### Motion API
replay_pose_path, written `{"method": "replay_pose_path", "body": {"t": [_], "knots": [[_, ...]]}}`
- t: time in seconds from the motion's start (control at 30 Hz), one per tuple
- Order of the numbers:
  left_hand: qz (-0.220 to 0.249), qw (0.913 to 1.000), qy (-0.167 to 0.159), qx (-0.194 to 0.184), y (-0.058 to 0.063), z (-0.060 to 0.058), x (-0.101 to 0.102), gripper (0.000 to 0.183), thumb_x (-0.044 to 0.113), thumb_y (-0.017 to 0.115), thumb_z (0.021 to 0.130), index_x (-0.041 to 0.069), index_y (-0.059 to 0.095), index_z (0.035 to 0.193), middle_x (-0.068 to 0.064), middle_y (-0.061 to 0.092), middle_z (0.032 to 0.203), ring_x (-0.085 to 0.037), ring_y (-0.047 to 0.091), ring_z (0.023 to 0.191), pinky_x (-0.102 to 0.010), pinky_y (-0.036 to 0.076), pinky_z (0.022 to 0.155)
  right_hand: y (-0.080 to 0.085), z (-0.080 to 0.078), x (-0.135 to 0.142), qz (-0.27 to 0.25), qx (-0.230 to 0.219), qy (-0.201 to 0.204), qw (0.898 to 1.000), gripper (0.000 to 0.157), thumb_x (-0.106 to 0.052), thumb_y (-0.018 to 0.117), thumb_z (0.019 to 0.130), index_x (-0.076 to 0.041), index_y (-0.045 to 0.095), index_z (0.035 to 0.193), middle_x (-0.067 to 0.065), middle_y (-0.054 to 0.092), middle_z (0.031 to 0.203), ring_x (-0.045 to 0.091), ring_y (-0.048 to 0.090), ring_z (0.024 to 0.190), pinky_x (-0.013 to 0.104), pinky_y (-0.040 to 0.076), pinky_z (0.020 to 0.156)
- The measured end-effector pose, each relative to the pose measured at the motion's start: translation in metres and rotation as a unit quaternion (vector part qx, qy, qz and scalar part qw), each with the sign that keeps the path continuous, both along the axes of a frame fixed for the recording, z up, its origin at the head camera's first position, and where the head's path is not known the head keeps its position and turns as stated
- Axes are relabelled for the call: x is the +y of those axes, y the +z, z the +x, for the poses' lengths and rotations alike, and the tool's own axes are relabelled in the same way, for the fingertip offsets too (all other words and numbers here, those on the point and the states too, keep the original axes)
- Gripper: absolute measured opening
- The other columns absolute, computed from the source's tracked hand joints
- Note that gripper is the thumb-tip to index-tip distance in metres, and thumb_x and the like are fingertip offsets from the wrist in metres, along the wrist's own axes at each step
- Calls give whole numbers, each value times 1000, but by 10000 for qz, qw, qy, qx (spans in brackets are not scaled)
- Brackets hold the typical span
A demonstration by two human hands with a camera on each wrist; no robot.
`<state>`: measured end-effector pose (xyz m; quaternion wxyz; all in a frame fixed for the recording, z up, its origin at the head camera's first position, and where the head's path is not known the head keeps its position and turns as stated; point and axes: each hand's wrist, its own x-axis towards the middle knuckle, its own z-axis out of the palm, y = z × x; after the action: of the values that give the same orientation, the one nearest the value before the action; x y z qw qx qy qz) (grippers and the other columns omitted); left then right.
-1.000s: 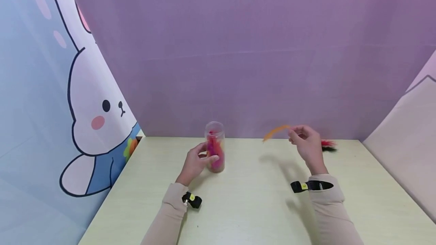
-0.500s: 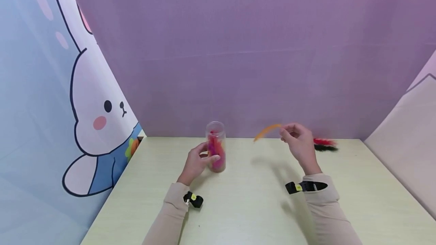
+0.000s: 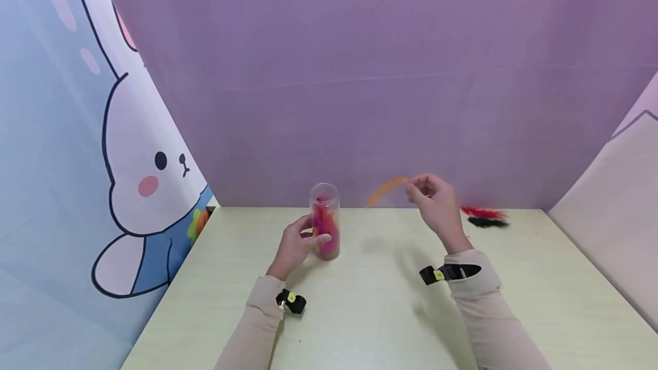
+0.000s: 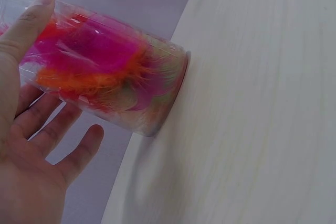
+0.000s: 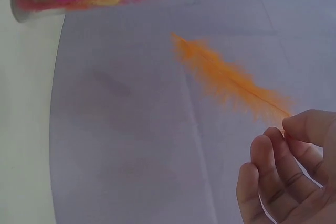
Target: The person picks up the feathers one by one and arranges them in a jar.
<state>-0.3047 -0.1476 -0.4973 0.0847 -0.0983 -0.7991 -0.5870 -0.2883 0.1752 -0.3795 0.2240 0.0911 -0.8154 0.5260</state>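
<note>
A clear jar (image 3: 325, 221) of pink, red, orange and yellow feathers stands upright on the table, its top uncovered. My left hand (image 3: 295, 246) grips its lower half, thumb on the near side and fingers round the left. In the left wrist view, the thumb lies along the jar (image 4: 105, 66) and its base rests on the tabletop. Right of the jar, in the air, my right hand (image 3: 436, 207) pinches an orange feather (image 3: 385, 189) by one end between thumb and fingertips. That feather (image 5: 231, 80) points toward the jar, apart from it.
A red feather (image 3: 483, 212) and a black feather (image 3: 487, 222) lie on the table (image 3: 370, 313) at the back right, beyond the right hand. A purple cloth (image 3: 360, 84) rises behind the table's back edge. A rabbit-printed cloth (image 3: 144, 159) hangs at the left.
My right hand has moved left and slightly up with the orange feather, nearer the jar. More of the red and black feathers now shows. The left hand and jar have stayed put.
</note>
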Motion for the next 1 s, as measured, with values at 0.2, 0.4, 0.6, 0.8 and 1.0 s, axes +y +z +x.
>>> {"method": "replay_pose_path", "body": {"t": [0.2,0.4,0.6,0.8,1.0], "knots": [[7,10000,-47,-20,-2,-1,-2,59,27,88,81,15,66,134,-7,71,128,-27,65,121,-46,57,103,12,-1,-11,-62,225,45,9997,20,-26,71,97,-7,70,101,19,71,90,20,68,74,23,51,59],[54,10000,-60,22,-4,-4,-2,58,24,88,81,14,66,134,-8,71,129,-27,65,121,-46,57,103,26,-1,-22,-98,443,77,9989,19,-25,71,97,-6,69,99,19,71,86,16,67,71,22,47,57],[67,9999,-86,60,-3,-4,-1,59,26,89,80,15,67,133,-7,71,129,-27,65,121,-45,58,102,38,-1,-32,-155,560,115,9982,15,-22,70,97,-7,69,99,18,71,85,10,65,68,21,47,56],[78,9999,-97,93,-3,-4,-1,59,27,89,80,15,67,133,-8,72,127,-27,66,120,-44,58,101,47,-1,-42,-206,731,172,9970,10,-16,71,95,-7,70,98,15,71,83,23,67,69,21,49,56],[42,9999,-85,64,-3,-3,-2,59,28,89,80,15,67,133,-7,72,127,-27,65,120,-44,58,101,52,-3,-52,-149,807,218,9964,10,-15,71,95,-6,70,97,8,70,81,10,64,66,19,49,56]]}}
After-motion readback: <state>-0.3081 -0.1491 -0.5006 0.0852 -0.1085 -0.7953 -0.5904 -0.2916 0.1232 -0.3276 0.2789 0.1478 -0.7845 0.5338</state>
